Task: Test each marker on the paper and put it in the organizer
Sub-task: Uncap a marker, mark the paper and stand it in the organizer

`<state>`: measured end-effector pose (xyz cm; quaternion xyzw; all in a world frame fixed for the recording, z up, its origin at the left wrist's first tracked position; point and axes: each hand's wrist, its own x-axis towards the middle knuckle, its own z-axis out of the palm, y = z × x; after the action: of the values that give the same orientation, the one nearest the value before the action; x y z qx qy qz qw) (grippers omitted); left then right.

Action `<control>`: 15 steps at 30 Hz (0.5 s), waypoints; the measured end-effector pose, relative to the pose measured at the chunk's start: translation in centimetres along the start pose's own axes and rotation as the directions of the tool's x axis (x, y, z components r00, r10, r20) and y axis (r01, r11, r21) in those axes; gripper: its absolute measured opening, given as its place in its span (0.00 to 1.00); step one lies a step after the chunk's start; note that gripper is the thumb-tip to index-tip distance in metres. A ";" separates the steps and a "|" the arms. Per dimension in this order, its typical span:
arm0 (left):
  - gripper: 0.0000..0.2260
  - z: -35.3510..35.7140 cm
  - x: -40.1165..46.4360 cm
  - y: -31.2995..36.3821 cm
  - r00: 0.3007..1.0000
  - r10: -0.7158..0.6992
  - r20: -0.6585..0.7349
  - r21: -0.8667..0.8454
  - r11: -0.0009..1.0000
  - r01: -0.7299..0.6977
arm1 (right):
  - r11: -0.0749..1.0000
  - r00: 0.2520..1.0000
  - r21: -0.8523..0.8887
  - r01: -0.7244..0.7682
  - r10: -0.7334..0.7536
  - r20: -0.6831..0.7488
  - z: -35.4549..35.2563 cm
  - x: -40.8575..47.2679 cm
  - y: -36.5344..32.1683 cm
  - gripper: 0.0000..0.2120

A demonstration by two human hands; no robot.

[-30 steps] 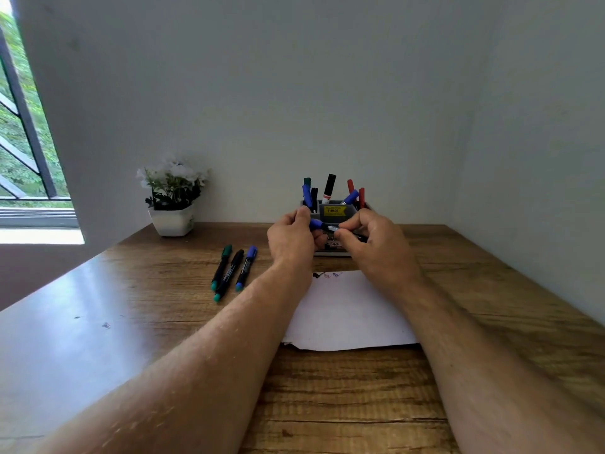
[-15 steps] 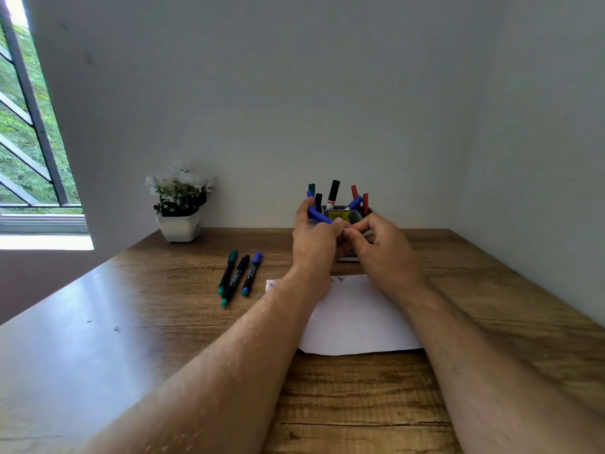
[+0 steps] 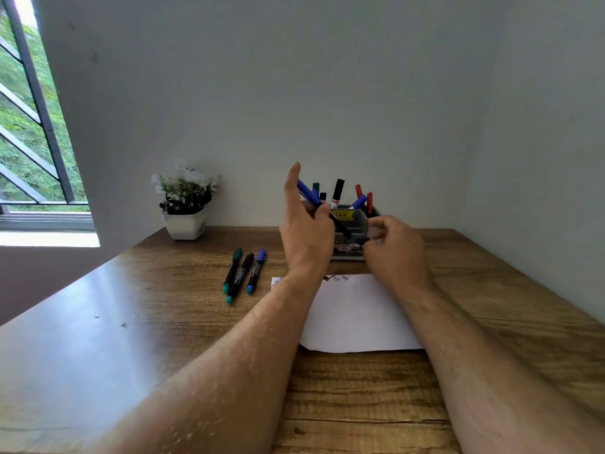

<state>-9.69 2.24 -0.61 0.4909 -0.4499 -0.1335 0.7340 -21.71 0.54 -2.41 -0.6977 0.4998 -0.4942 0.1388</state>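
Note:
My left hand (image 3: 306, 229) is raised in front of the organizer (image 3: 358, 221) and grips a blue-capped marker (image 3: 311, 194) that slants down to the right, its black barrel reaching toward my right hand. My right hand (image 3: 391, 249) hovers loosely curled just right of the marker's lower end; I cannot tell whether it touches it. The organizer holds several upright markers, blue, black, green and red. White paper (image 3: 353, 317) with small test scribbles at its far edge lies under my forearms. Three markers (image 3: 244, 275) lie side by side on the desk to the left.
A white pot of white flowers (image 3: 185, 204) stands at the back left against the wall. The wooden desk (image 3: 131, 322) meets walls behind and on the right. A window is at the far left.
My left hand has lifted and tilted the blue marker upward, fingers now extended. My right hand has drawn slightly away to the right and lower.

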 end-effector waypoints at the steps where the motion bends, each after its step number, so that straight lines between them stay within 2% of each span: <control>1: 0.34 -0.1 0.5 0.1 0.999 0.045 -0.023 0.008 0.999 -0.045 | 1.000 1.000 -0.015 -0.006 0.006 -0.014 -0.1 0.1 0.0 0.20; 4: 0.34 0.0 2.2 0.4 0.984 0.168 -0.052 0.035 0.985 -0.166 | 0.999 1.000 -0.046 -0.017 0.018 0.021 -0.1 0.1 -0.2 0.18; 8: 0.34 1.4 3.6 0.4 0.943 0.326 0.070 0.163 0.929 -0.333 | 0.993 0.994 -0.114 -0.022 0.034 0.107 0.3 0.0 -0.4 0.14; 11: 0.35 2.8 4.3 0.3 0.919 0.368 0.144 0.217 0.894 -0.392 | 0.986 0.982 -0.164 -0.013 0.044 0.185 0.5 0.0 -0.3 0.11; 15: 0.36 4.8 5.4 1.0 0.903 0.356 0.242 0.245 0.878 -0.412 | 0.972 0.968 -0.229 0.045 0.014 0.252 1.0 0.0 -0.1 0.08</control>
<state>-10.73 -3.59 3.58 0.4789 -0.6210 0.0365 0.6194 -20.87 0.24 -2.82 -0.7701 0.5271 -0.3406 0.1142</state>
